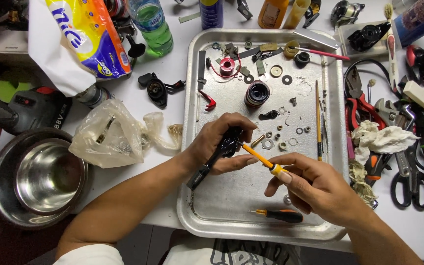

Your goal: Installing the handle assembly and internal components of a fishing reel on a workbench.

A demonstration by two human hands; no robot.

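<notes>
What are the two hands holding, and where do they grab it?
The left hand grips a black reel part around its upper end. The right hand pinches a yellow-handled tool near its back end.

One head-worn view looks steeply down, close over the metal tray [337, 147]; no second view.
</notes>
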